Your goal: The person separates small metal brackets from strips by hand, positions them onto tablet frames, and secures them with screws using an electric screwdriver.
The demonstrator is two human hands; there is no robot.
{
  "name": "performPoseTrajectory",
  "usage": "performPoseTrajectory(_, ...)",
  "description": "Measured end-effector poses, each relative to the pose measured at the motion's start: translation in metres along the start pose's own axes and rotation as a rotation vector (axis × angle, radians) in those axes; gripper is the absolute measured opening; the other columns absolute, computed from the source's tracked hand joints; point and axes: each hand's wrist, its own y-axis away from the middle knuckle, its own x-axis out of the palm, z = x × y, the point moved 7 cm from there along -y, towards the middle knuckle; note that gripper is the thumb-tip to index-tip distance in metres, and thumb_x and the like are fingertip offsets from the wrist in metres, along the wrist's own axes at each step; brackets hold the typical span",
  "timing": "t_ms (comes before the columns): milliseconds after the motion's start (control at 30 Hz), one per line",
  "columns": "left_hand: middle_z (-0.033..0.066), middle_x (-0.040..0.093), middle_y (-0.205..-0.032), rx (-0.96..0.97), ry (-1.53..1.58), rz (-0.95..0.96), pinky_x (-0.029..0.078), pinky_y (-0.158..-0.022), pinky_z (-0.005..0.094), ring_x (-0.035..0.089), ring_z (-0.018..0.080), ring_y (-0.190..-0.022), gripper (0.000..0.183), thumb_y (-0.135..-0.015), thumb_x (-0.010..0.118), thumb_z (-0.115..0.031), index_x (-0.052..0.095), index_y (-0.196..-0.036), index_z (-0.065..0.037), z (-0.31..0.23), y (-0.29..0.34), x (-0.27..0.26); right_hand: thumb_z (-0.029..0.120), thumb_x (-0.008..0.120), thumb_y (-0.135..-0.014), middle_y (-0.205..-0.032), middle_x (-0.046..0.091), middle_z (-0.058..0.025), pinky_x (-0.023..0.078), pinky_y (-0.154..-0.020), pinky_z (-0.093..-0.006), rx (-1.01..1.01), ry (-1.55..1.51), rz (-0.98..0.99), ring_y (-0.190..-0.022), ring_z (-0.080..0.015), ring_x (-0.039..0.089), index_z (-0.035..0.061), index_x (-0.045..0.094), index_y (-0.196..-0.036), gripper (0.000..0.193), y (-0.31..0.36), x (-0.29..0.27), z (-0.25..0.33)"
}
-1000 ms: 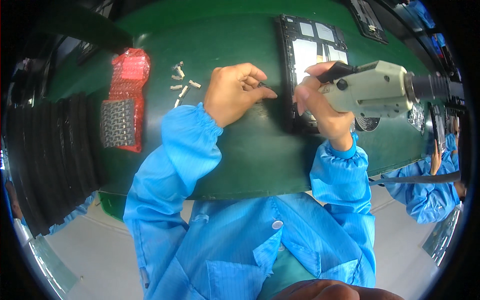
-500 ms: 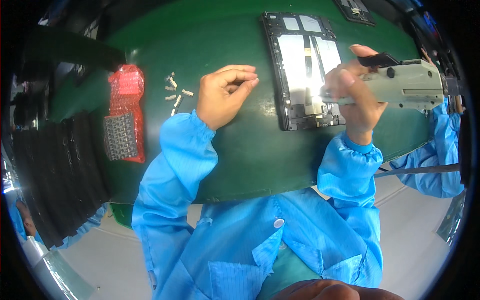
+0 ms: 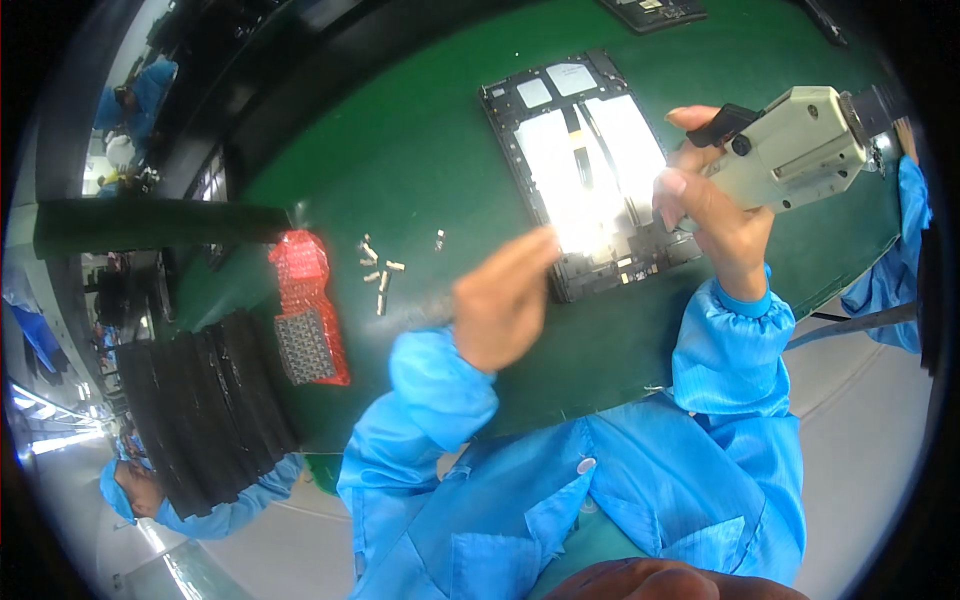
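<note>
An opened tablet [image 3: 545, 160] with silvery battery panels lies on the green table, glare covering its middle. My left hand [image 3: 505, 300], blurred by motion, is at the tablet's lower left edge, fingers pointing toward it; whether they pinch anything cannot be made out. My right hand [image 3: 730, 225] grips a pale electric screwdriver [image 3: 785, 155] with a black lever, at the tablet's right side. The driver's tip is hidden behind my fingers. Left of my left hand lie several small light-coloured connector-like pieces [image 3: 384, 278], with one tiny piece [image 3: 440, 240] set apart.
A red bubble-wrap bag [image 3: 303, 262] lies at the left, a grey sheet of small parts [image 3: 305, 347] on it. Black draped material [image 3: 205, 400] hangs at the near left. Another opened device [image 3: 655, 12] is at the far edge. Other people in blue sit on both sides.
My left hand has moved right to the tablet's edge. The screwdriver now sits by the tablet's right side, away from its lower middle. The whole view has shifted and turned.
</note>
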Motion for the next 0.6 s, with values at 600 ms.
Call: performPoseTrajectory(600,0.0213,0.057,-0.111,0.078,-0.751,0.015,0.043,-0.091,0.0389,0.054,0.0346,-0.105,0.035,-0.078,0.064,-0.022,0.059,-0.104,0.002,0.132,-0.16,-0.037,-0.004,0.063,-0.075,-0.065,0.053,-0.0013,0.042,-0.047,-0.0216,0.126,-0.069,0.214,-0.054,-0.0074,0.051,-0.002,0.05,-0.111,0.038,0.007,0.008,-0.027)
